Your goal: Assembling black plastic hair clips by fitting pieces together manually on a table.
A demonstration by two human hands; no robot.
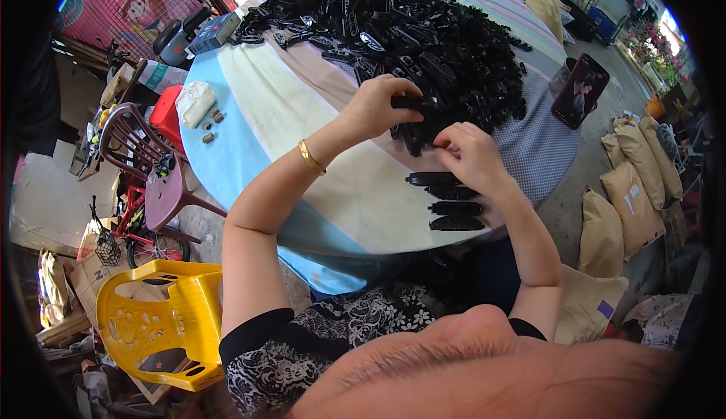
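**Black clips at the round table**

The table [302, 109] is filling the middle of the frame, draped in a striped cloth, and the pile [423, 41] of black plastic clips is sprawling across its upper centre. Sacks [631, 207] are slumping along the right edge, tied shut, contents hidden. A yellow chair [162, 321] is sitting lower left, a maroon stool [162, 192] above it. No box or tray is showing on the table; the parts are lying loose on the cloth.

The left hand [374, 105] is curling round one clip [414, 103] at the pile's near edge, fingers pinching its end. The right hand [473, 154] is hovering just below, fingers bent together; I cannot tell whether it is gripping anything. Four clips, the row [452, 200], are lying side by side beneath it.

These parts look light, stiff and smooth, so probably easy to lift but inclined to tangle; taking one by its long edges seems safest. A phone [580, 90] is resting at right.
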